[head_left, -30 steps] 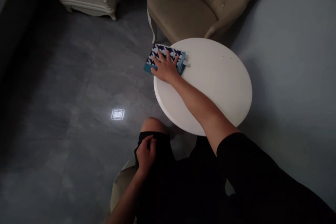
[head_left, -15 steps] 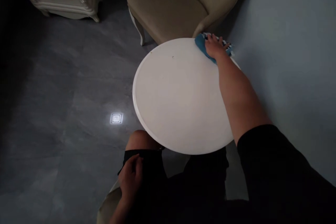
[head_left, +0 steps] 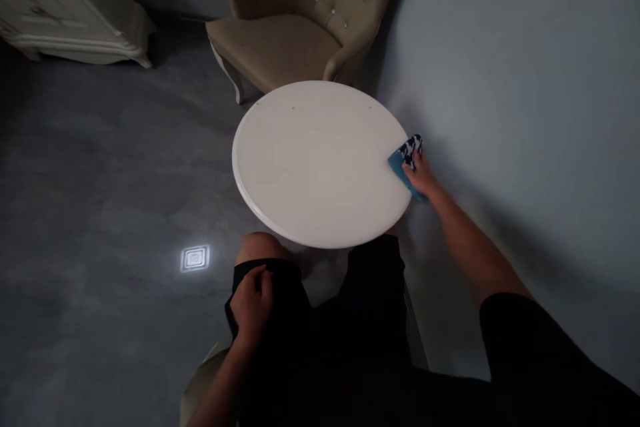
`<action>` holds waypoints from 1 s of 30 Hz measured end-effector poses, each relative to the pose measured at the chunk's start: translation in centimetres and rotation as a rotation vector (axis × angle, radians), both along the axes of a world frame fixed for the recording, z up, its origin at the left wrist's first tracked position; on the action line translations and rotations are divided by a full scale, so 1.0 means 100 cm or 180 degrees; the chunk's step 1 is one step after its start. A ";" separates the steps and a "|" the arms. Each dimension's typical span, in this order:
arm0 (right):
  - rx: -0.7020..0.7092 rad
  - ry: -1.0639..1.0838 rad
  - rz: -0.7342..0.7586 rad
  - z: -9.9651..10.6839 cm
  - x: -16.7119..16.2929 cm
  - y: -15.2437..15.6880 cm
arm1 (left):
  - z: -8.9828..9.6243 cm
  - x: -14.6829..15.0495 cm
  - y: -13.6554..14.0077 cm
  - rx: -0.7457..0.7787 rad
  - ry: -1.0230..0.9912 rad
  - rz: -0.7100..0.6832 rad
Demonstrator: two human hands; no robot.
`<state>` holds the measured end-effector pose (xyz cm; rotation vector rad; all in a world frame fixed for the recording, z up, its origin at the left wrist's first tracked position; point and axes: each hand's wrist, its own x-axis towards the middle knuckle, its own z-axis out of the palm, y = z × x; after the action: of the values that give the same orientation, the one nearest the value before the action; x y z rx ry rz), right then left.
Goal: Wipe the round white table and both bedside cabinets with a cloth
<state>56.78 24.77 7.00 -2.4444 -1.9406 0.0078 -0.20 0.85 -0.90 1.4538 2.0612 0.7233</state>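
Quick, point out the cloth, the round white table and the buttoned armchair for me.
Cloth point(head_left: 408, 151): head view, on its dark-and-white patterned part.
Round white table point(head_left: 320, 167): head view, on the middle of its bare top.
Buttoned armchair point(head_left: 280, 47): head view, on its seat.

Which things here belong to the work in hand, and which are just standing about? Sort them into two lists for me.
In the work:
round white table
blue patterned cloth, under the right hand at the table's right edge

Just about:
tan armchair, beyond the table
pale cabinet, upper left
bright floor square
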 end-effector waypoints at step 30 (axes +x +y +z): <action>-0.0350 0.1010 0.2005 0.005 -0.456 0.244 | -0.004 -0.028 -0.009 -0.0013 0.0151 0.0154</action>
<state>11.23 49.19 7.51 -1.6381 -2.4843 0.4854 -3.04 -0.04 -1.26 1.4361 2.1391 0.7097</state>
